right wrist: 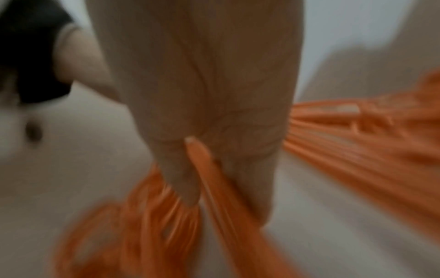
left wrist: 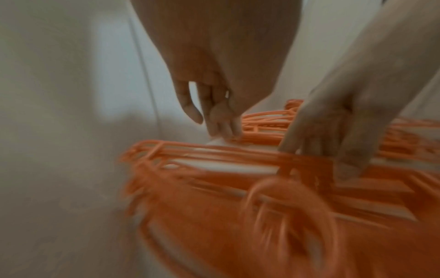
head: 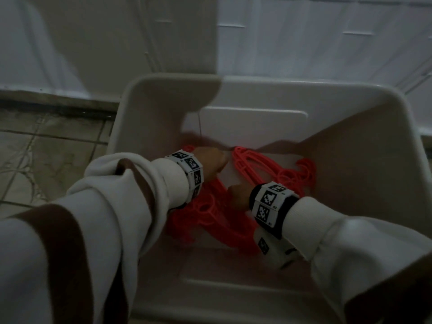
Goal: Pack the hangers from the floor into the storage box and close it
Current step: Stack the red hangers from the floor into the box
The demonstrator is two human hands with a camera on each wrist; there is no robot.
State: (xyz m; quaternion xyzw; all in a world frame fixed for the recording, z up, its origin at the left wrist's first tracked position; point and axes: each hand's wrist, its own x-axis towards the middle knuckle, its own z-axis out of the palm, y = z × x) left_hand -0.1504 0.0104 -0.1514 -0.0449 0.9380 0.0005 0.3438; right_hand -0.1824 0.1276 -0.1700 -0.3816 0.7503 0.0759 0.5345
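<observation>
Already inside the storage box [head: 364, 136], mid-frame, both hands worked the orange hangers [head: 254, 169]: right hand [right wrist: 204, 154] pinched one bar, left hand [left wrist: 214, 94] hung loose-fingered. Laying them flat, hooks aligned, would probably ease closing.

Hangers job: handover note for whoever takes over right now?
Left hand: inside the box, fingers straight, tips down by the hangers, gripping nothing.
Right hand: pinching a hanger from the pile.
Hangers: two orange piles on the bottom of the box.
Done: these hangers are in.
Left: settle the piles, check the floor for more (none in view), fit the lid; it is not on, and not clearly in view.
</observation>
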